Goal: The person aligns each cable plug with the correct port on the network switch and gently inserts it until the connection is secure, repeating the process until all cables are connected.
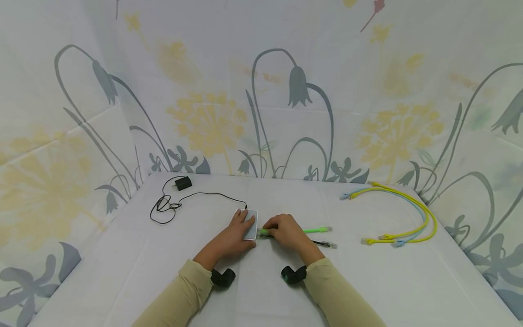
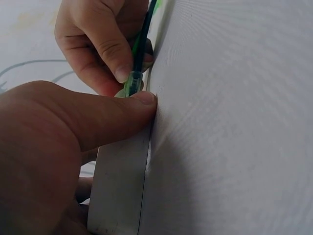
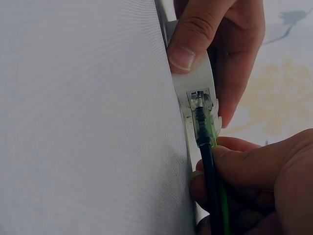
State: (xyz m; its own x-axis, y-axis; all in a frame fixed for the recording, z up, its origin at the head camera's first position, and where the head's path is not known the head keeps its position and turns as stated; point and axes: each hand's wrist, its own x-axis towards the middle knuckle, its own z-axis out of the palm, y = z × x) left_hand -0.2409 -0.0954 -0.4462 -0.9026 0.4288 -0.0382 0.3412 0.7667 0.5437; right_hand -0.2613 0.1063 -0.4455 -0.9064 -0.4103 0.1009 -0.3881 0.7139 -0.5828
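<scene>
1. The head view looks from farther above, forward and down over the table (image 1: 114, 281).
2. The left wrist view looks closely past the left hand (image 2: 44, 147) toward the right hand (image 2: 105, 41).
3. The right wrist view, also near, faces the opposite way.
4. All three share both hands and the white device (image 2: 117, 191).

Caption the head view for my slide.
Left grip on a white box, right grip on a green cable.
</scene>
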